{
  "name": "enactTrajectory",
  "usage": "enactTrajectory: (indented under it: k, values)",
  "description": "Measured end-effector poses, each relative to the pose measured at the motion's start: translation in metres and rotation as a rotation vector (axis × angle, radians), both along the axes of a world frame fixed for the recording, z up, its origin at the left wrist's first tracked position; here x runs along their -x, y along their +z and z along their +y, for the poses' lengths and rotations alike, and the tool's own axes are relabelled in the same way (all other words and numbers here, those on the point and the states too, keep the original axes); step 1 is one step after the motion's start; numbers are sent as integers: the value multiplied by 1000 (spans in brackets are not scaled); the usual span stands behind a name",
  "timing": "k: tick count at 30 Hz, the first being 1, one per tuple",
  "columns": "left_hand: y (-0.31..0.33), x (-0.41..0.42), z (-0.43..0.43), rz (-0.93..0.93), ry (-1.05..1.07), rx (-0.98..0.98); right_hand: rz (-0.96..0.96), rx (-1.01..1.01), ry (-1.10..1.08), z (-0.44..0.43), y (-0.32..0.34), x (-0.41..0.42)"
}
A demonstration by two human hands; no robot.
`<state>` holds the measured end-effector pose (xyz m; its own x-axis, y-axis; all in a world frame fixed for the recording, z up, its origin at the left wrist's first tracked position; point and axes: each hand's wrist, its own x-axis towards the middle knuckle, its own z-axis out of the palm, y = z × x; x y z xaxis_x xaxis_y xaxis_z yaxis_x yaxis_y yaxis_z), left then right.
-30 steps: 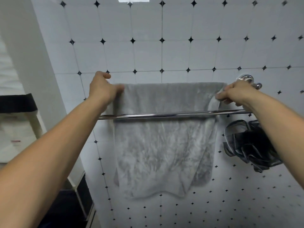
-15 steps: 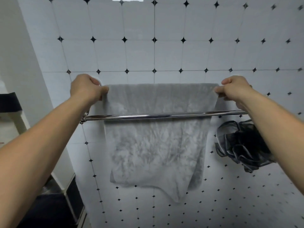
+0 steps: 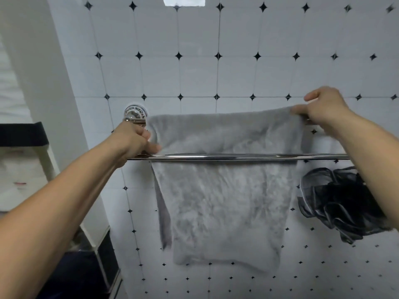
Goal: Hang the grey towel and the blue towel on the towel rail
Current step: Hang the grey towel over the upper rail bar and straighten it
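No writing showed. On the white tiled wall [image 3: 237,74], the grey towel [image 3: 224,203] draped the towel rail [image 3: 216,157]; left hand [image 3: 133,141] and right hand [image 3: 326,108] pinched its top corners.

White wall tiles [image 3: 200,76] with black diamond accents; white shelf unit [image 3: 48,162] at left.

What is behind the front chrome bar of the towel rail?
The grey towel hangs behind the front bar, over a back bar that it covers, except near the right hand. The tiled wall behind it is hidden.
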<state>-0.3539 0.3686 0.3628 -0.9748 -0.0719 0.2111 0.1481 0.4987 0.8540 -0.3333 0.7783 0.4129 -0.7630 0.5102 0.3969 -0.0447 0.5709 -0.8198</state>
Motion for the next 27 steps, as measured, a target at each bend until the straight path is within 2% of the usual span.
enactTrajectory:
  k: [3, 5, 8, 10, 15, 20, 23, 27]
  values:
    - [3, -4, 4, 17, -43, 28, -17, -87, -5, 4, 4, 6]
    - [7, -2, 5, -3, -62, -125, -60, -156, 6, 7, 0, 6]
    - [14, 1, 10, -107, -54, -491, -70, -343, 65, 12, -7, 4]
    - [16, 4, 11, -101, -5, -586, -49, -421, 173, 7, -8, -1]
    - [16, 3, 16, -134, -8, -550, -2, -585, 364, -38, -5, 1]
    - [18, 8, 7, -121, -75, -549, 124, -672, 594, -149, -3, 35]
    - [21, 11, 2, -95, -72, -477, 111, -744, 661, -207, 0, 54]
    - [25, 12, -1, -130, -91, -474, 51, -831, 712, -241, 4, 65]
